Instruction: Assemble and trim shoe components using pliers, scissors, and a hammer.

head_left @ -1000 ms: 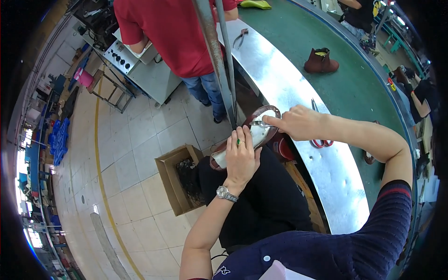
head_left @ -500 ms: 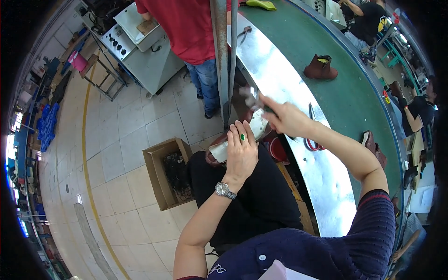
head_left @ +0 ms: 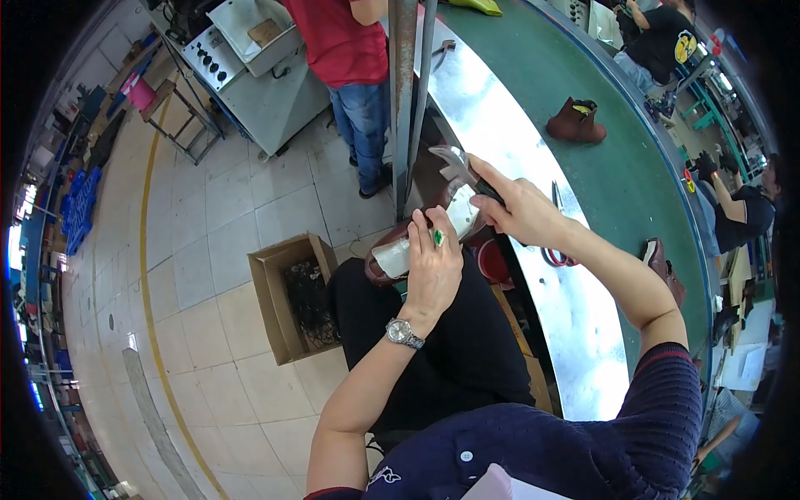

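Note:
A brown boot [head_left: 382, 275] lies bottom up across my lap, its pale underside [head_left: 392, 258] facing me. My left hand [head_left: 434, 267], with a green-stone ring and a wristwatch, grips it across the middle with bent fingers. In my right hand [head_left: 521, 208] is a hammer [head_left: 452, 162] with a silver head and dark handle. The hammer's head is over the far end of the pale underside; I cannot tell whether it touches. Part of the boot is hidden behind my left hand.
Beside my right arm runs a metal bench edge [head_left: 575, 333], with red-handled scissors [head_left: 557, 250] and another tool [head_left: 444, 52]. A green belt [head_left: 517, 58] carries a brown boot [head_left: 576, 122]. A metal post [head_left: 402, 108], a cardboard box [head_left: 271, 304] and a person in red [head_left: 346, 46] are close by.
The hammer, blurred before, is now sharp, and its head is slightly lower. My left hand keeps its grip on the boot. The person in red has shifted slightly.

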{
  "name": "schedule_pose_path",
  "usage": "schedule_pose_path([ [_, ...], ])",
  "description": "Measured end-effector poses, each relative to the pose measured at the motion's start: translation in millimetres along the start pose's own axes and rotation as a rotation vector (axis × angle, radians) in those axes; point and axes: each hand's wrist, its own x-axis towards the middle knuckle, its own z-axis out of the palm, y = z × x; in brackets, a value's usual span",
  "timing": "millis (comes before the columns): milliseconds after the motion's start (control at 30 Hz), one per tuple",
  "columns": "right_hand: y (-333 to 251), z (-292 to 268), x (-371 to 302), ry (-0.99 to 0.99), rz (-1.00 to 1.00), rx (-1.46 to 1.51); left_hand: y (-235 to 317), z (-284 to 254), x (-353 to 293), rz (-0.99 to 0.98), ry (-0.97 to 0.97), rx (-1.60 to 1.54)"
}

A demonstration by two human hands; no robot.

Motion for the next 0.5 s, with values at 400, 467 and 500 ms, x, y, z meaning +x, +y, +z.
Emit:
schedule_pose_path([
  [400, -7.2, 9.0, -2.4, -0.153, -0.004, -0.371, 0.1, 6.2, -6.1, 0.059, 0.048, 0.068],
  [467, -23.5, 3.5, -0.5, -0.103, -0.031, -0.326, -2.7, 8.4, -8.0, 0.054, 0.070, 0.072],
  [500, -28.9, 2.0, -2.1, -0.052, -0.048, -0.283, -1.5, 8.1, -7.1, 0.060, 0.121, 0.035],
])
